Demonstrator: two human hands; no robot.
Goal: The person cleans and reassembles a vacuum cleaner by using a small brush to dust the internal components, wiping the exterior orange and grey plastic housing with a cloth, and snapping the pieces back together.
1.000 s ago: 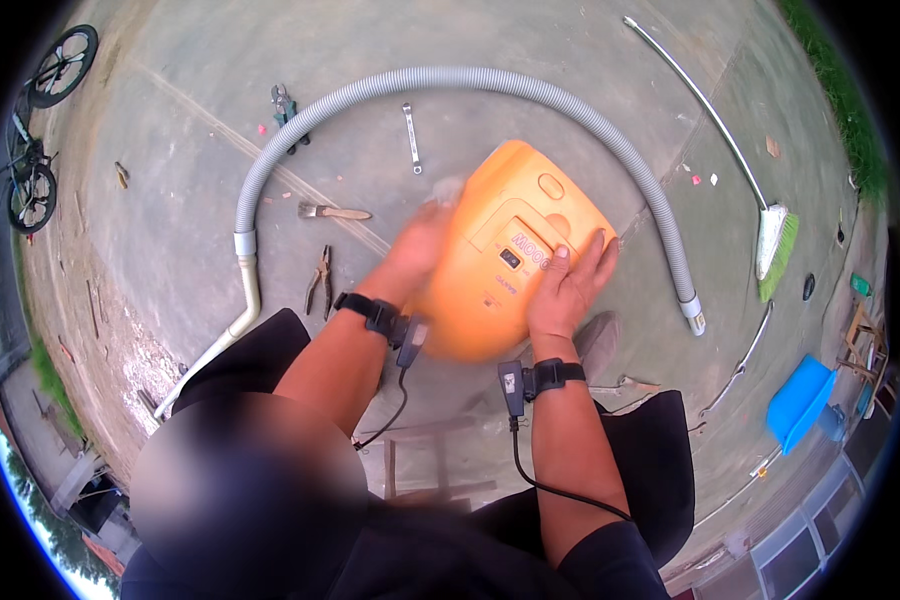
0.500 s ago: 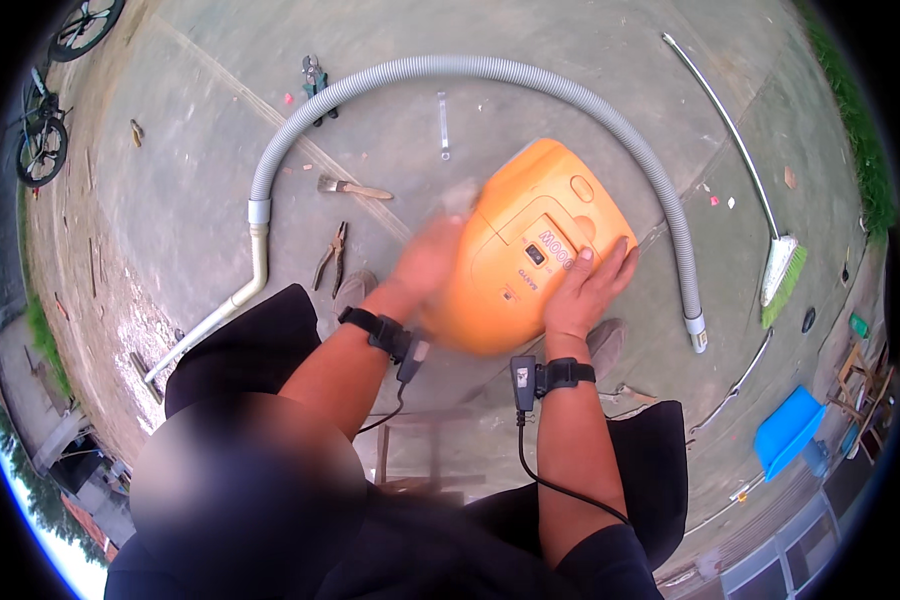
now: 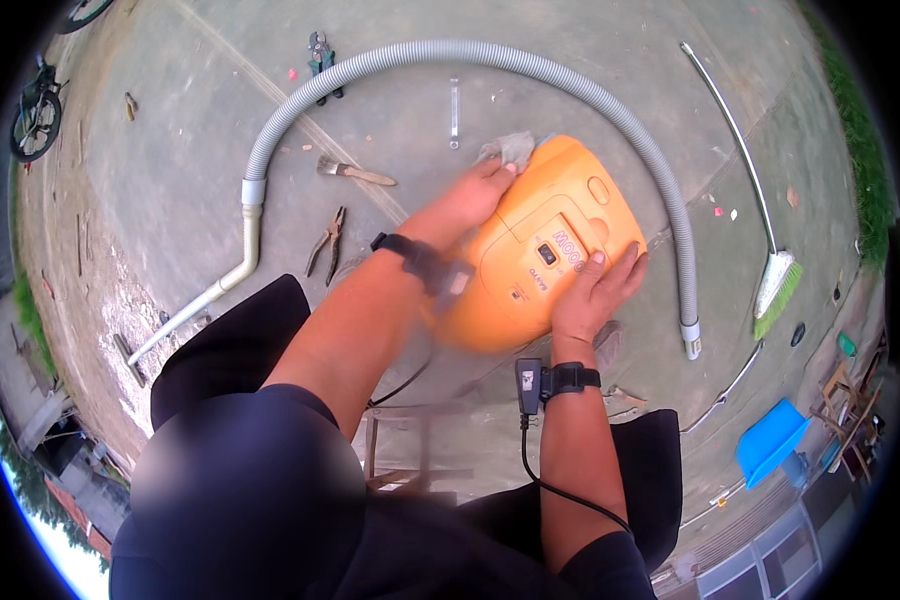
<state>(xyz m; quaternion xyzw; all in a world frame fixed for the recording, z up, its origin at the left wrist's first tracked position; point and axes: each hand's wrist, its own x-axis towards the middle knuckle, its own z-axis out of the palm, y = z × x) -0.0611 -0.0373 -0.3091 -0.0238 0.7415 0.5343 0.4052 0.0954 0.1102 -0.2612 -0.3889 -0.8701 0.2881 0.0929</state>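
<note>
An orange vacuum cleaner body [image 3: 530, 255] with a dark switch on its top sits on the concrete between my feet. My left hand [image 3: 480, 195] is closed on a crumpled grey rag [image 3: 511, 150], pressing it to the cleaner's far left edge. Flat against the cleaner's right side lies my right hand [image 3: 592, 295], thumb on top and fingers stretched toward the edge. Around the body arcs a grey ribbed hose [image 3: 490, 52], joined at the left to a pale bent pipe [image 3: 247, 240]. Both wrists wear black straps with small boxes.
At the left lie pliers [image 3: 326, 245] and a paintbrush [image 3: 356, 173]; beyond are green-handled cutters [image 3: 322, 68] and a wrench [image 3: 455, 112]. On the right are a green-bristled broom [image 3: 776, 290] and a blue dustpan [image 3: 770, 440]. A motorbike wheel [image 3: 36, 125] shows far left.
My left hand has slid forward and to the right along the cleaner's left side, and the rag now shows clearly at its far edge. The right hand stays on the cleaner.
</note>
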